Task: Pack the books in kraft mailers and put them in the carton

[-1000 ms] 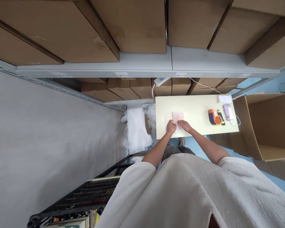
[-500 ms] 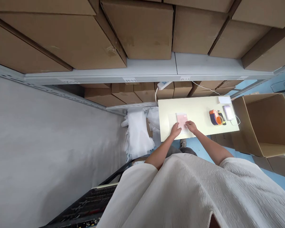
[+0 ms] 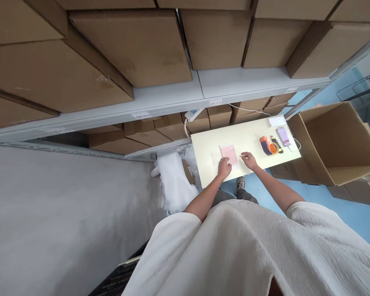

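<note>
A flat pink packet (image 3: 229, 153) in a clear sleeve lies on the pale yellow table (image 3: 253, 135). My left hand (image 3: 224, 167) rests on the packet's near edge, its fingers curled down onto it. My right hand (image 3: 249, 160) hovers just to the right of the packet with its fingers spread, holding nothing.
An orange and blue tape dispenser (image 3: 269, 145), a phone (image 3: 283, 136) and a white pad (image 3: 276, 121) lie at the table's right end. An open cardboard box (image 3: 329, 142) stands to the right. Shelves of brown cartons (image 3: 135, 45) rise behind. White bags (image 3: 174, 181) are piled left of the table.
My right hand has lifted off the pink packet and moved to its right. The left hand stays on the packet. The head camera has tilted and swung.
</note>
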Action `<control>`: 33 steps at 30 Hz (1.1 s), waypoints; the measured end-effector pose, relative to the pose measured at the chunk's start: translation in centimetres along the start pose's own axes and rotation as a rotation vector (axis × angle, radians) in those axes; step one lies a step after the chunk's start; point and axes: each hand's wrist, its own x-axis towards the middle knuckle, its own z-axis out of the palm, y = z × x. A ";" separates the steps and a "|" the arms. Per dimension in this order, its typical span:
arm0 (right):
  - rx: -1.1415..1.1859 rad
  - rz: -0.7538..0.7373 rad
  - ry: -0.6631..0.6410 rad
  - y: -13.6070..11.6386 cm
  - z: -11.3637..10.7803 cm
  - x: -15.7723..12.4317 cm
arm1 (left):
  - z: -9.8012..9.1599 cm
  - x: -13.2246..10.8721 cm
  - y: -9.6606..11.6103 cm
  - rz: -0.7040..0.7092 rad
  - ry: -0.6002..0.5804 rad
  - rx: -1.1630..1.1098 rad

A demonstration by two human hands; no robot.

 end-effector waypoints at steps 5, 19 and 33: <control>0.031 -0.046 0.148 2.8 -7.6 1.5 | 2.4 0.6 4.0 0.037 -0.023 0.033; -0.113 0.082 0.229 14.4 -21.9 6.1 | 11.1 2.3 11.6 0.057 -0.034 0.113; -0.581 -0.133 0.040 17.0 -21.5 9.2 | 12.8 1.6 8.6 -0.053 -0.014 0.094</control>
